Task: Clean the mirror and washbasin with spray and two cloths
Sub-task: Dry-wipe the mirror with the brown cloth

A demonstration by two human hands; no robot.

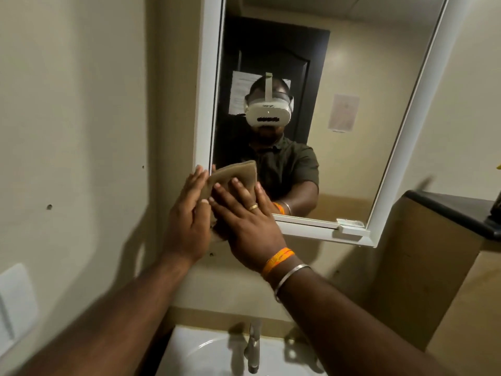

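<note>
A folded brown cloth (233, 173) lies flat against the lower left corner of the white-framed mirror (401, 131). My right hand (244, 221) presses on the cloth with its fingers straight and spread. My left hand (188, 213) lies along the cloth's left edge with straight fingers, over the mirror frame, and its thumb touches the cloth. The white washbasin (195, 356) is below, at the bottom of the view, with its metal tap (253, 346). No spray bottle or second cloth is in view.
A beige wall surrounds the mirror. A cabinet with a dark top (447, 206) stands at the right, close to the mirror's lower right corner. A white plate (16, 302) is fixed to the left wall. The mirror reflects a person wearing a headset and a dark door.
</note>
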